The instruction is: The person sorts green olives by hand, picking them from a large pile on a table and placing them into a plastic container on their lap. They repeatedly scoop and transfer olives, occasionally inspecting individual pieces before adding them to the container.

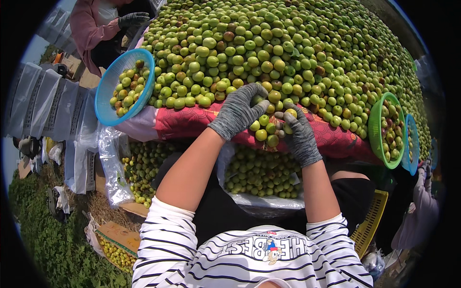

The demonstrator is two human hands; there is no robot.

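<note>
A broad heap of green jujubes (269,53), some blotched brown, covers the table up to its near edge. My left hand (238,111), in a grey knit glove, curls around a jujube (258,100) at that edge. Opposite it, my right hand (301,135), gloved alike, has its fingers bent round a jujube (288,128); another jujube (291,113) shows by its fingertips. Several loose jujubes (261,135) sit between the two hands, over the red patterned cloth (192,123). The palms and part of the fingers are hidden.
A blue basket (102,103) of jujubes stands at the left; a green basket (378,126) and another blue basket (409,158) are at the right. Below the edge is a plastic-lined box (259,199) of jujubes. A yellow crate (370,223) lies lower right. Another person's gloved hand (133,19) shows upper left.
</note>
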